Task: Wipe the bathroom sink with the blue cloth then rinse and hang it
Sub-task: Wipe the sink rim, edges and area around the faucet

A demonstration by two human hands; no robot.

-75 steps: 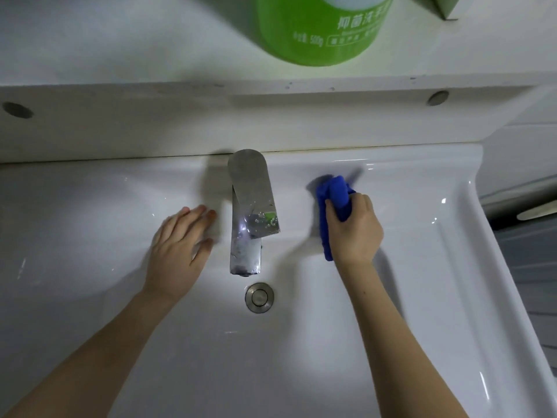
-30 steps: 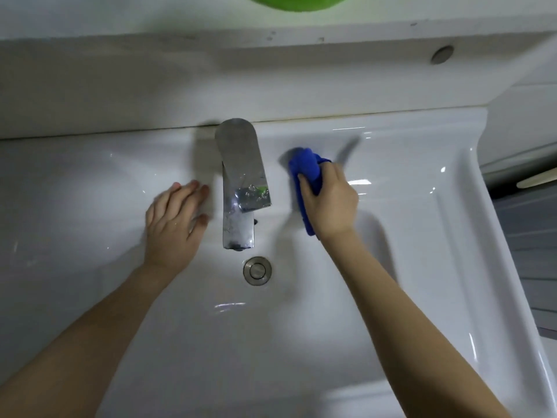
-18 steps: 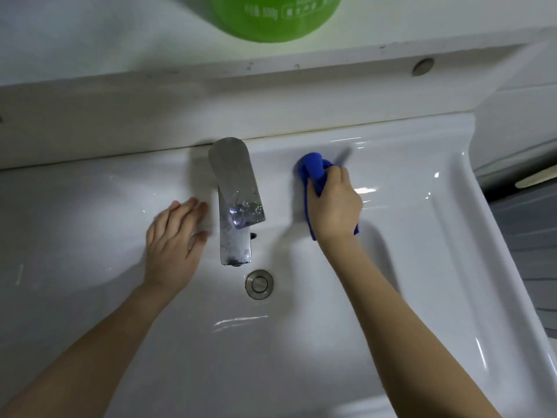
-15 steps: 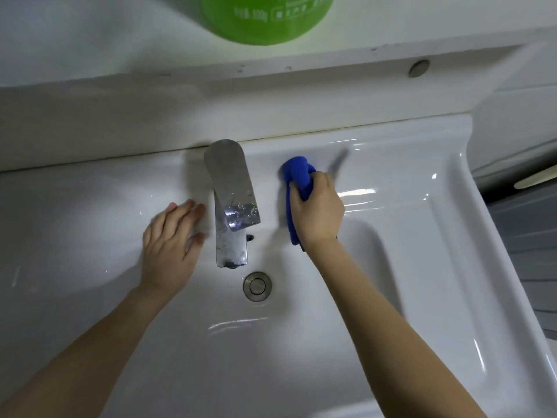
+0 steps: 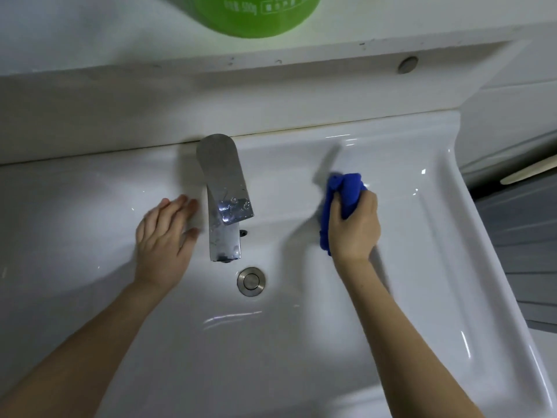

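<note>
The white ceramic sink (image 5: 428, 242) fills the view, with a chrome faucet (image 5: 224, 194) at the back centre and a round metal drain (image 5: 251, 281) below its spout. My right hand (image 5: 354, 229) is closed around the bunched blue cloth (image 5: 346, 191) and presses it on the sink's back ledge, right of the faucet. The cloth sticks out above and to the left of my fingers. My left hand (image 5: 164, 233) lies flat on the sink just left of the faucet, fingers spread, holding nothing.
A green bottle (image 5: 256, 13) stands on the white shelf (image 5: 120, 55) above the sink. The shelf overhangs the back of the sink. A grey ribbed surface (image 5: 524, 245) lies beyond the sink's right rim.
My right hand has slid the blue cloth rightward along the back ledge, away from the faucet. My left hand has stayed flat beside the faucet.
</note>
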